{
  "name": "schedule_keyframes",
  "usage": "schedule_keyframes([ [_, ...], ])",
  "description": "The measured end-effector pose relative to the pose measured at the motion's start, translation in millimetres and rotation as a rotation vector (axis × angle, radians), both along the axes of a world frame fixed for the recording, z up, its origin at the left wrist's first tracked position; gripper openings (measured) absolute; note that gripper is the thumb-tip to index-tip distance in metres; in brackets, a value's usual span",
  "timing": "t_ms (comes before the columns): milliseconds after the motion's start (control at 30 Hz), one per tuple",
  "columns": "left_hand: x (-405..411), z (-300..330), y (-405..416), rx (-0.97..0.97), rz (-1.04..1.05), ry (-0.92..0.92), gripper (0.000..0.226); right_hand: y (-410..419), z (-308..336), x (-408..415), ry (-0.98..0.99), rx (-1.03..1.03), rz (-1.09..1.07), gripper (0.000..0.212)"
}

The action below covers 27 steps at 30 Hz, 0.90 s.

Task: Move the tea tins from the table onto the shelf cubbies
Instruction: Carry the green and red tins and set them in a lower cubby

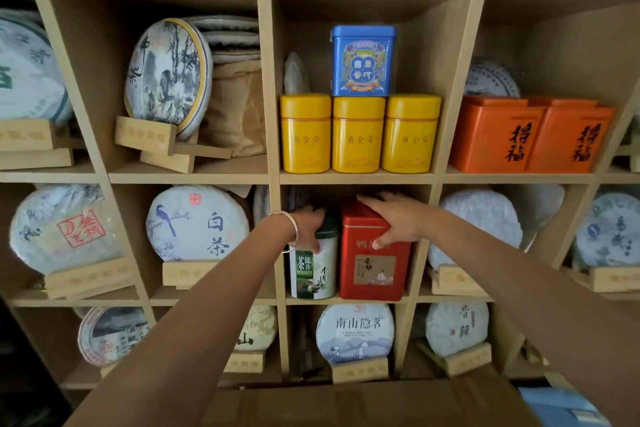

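Observation:
A green-and-white round tea tin (313, 269) and a red square tea tin (372, 263) stand side by side in the middle cubby of a wooden shelf (353, 177). My left hand (308, 227), with a silver bangle on the wrist, grips the top of the green-and-white tin. My right hand (394, 218) holds the red tin's upper edge, fingers over its lid and thumb on its front. In the cubby above stand three yellow tins (358, 135) in a row with a blue tin (363, 61) on top. Two orange tins (530, 135) fill the cubby to the right.
Wrapped round tea cakes on small wooden stands (197, 224) fill the surrounding cubbies. A brown paper bundle (235, 107) sits in the upper left cubby. A brown cardboard surface (363, 406) lies below my arms, with a blue box (561, 406) at its right.

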<state>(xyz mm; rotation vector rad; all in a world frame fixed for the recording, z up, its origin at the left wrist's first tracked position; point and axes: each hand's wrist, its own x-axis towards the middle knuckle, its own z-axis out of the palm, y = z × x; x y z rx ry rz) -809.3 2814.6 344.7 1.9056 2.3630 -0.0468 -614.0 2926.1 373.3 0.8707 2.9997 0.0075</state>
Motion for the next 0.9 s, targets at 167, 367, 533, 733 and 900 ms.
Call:
schedule_keyframes([
  [167, -1.9, -4.8, 0.7, -0.006, -0.002, 0.002, 0.093, 2.1, -10.7, -4.0, 0.023, -0.001, 0.007, 0.108],
  [367, 0.3, -5.2, -1.4, 0.012, -0.007, 0.02, 0.091, 4.0, -15.5, -1.4, 0.042, 0.026, 0.039, 0.107],
  [533, 0.6, -4.9, -0.5, 0.019, -0.005, 0.013, 0.092, 7.1, -17.4, -0.2, 0.058, 0.022, 0.051, 0.106],
  [733, -0.6, -6.0, 1.5, 0.04, -0.009, -0.009, 0.09, 8.0, -20.0, -0.7, 0.077, 0.033, 0.05, 0.105],
  [900, 0.6, -8.6, 0.4, 0.045, -0.006, -0.008, 0.092, 7.0, -20.4, 0.9, 0.073, 0.039, 0.05, 0.105],
])
